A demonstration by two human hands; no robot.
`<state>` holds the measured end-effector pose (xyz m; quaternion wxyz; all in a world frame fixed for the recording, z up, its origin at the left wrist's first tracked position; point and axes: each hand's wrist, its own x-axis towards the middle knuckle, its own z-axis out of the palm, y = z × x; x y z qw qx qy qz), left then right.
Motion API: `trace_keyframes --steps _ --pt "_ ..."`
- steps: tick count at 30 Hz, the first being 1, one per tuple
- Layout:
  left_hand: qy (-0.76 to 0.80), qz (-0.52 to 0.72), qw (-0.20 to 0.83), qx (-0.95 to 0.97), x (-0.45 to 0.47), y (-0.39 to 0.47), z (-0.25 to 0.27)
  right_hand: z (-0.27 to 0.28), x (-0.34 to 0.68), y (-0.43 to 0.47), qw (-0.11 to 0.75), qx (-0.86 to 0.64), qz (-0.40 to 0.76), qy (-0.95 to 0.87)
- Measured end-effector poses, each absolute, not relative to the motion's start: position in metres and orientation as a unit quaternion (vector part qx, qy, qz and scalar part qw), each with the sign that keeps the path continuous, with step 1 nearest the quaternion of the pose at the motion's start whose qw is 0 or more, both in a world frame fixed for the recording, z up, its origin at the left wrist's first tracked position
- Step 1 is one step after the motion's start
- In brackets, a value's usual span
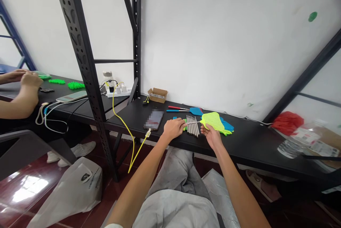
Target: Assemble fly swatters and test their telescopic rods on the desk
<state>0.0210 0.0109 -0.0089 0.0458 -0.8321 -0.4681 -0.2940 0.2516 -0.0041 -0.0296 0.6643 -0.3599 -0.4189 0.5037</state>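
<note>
At the black tabletop (247,142), two hands fit a handle rod to a yellow-green swatter head

On the near edge the left hand (173,128) is closed around the green-tipped end of a metal rod (192,122), while the right hand (211,133) pinches the yellow-green mesh swatter head (213,120) from below, thumb and fingers clamped on its neck; rod and head meet between the hands, just above a row of spare metal rods (193,127) lying side by side; more heads, blue and green (227,126), are stacked under the held one; a phone (153,119) on a yellow cable (125,125) lies to the left; judging by this, the joining step is in hand, and seating the rod calls for a straight, aligned push; another person's arms (18,96) work at the far table
</note>
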Motion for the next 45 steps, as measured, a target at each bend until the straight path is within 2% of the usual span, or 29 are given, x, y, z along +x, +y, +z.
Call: trace_keyframes --steps 45 --pt "-0.494 -0.294 0.028 -0.818 0.0172 0.008 -0.0088 -0.0262 0.2532 -0.0118 0.595 -0.36 0.525 -0.491"
